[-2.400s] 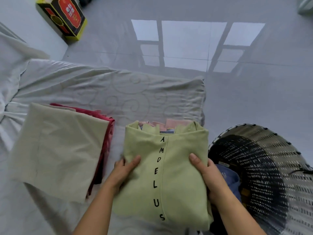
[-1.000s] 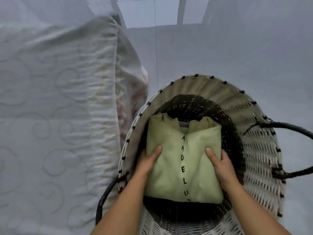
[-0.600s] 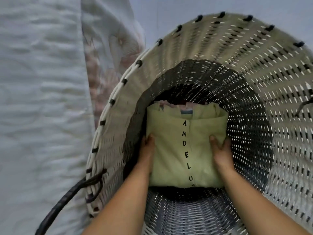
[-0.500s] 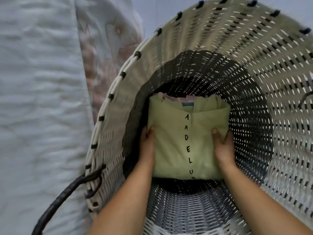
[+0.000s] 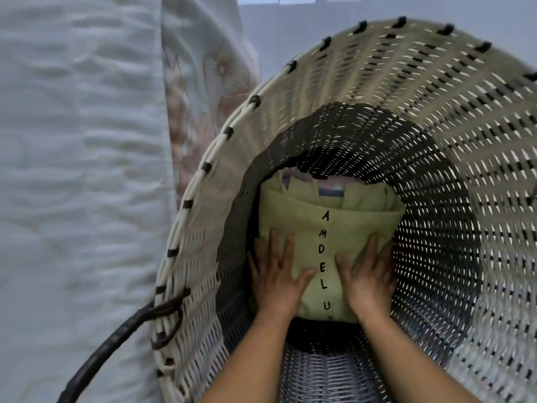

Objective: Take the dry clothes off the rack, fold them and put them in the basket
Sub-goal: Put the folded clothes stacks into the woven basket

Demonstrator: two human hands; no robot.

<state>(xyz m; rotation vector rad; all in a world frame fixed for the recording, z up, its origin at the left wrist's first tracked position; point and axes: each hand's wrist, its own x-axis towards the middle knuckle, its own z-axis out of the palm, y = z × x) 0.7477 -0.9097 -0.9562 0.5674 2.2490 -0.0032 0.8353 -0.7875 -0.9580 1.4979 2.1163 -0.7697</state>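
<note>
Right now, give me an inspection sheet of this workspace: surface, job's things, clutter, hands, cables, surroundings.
Surface: white quilted bedcover to the left of the basket.
Job's things: folded green garment lettered AMDELUS lies deep inside the wicker basket; edges of other clothes show beyond it.
Clutter: nothing seen.
Hands: left hand and right hand both press flat on the garment, fingers spread.
Cables: nothing seen; the dark loop is the basket handle.
Surroundings: pale floor beyond the basket.

Bare forearms; bare hands
</note>
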